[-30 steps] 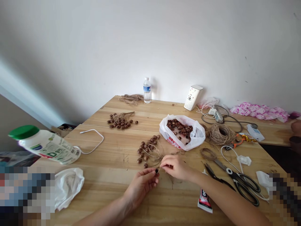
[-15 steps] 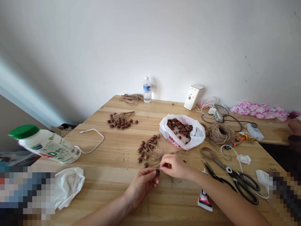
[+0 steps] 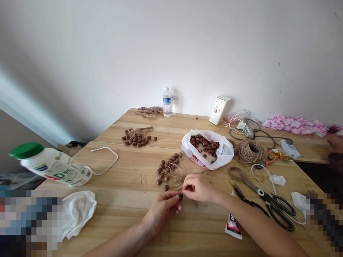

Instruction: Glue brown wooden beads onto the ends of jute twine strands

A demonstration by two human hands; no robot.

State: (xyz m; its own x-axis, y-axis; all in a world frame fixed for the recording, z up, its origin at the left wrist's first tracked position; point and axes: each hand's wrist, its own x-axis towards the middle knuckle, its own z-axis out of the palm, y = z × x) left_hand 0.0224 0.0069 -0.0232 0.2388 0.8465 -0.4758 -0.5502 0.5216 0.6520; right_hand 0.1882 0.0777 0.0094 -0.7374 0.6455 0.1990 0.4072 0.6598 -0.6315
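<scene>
My left hand pinches a dark brown nutshell at its fingertips, its hollow opening showing. Just to the right, my right hand is closed in a pinch at the shell; a thin strand of twine seems to be between its fingers, mostly hidden. Beyond both hands lies a cluster of brown shells on twine. Farther back to the right, a white plastic bag stands open with many loose shells inside. A glue tube lies under my right forearm.
Scissors, a twine coil and a white cable lie on the right. A second shell bunch, a water bottle and a white box stand farther back. At left are a green-capped bottle and white bag.
The nutshell has turned slightly and shifted a little to the right in my left fingertips. Both hands otherwise stay almost in place.
</scene>
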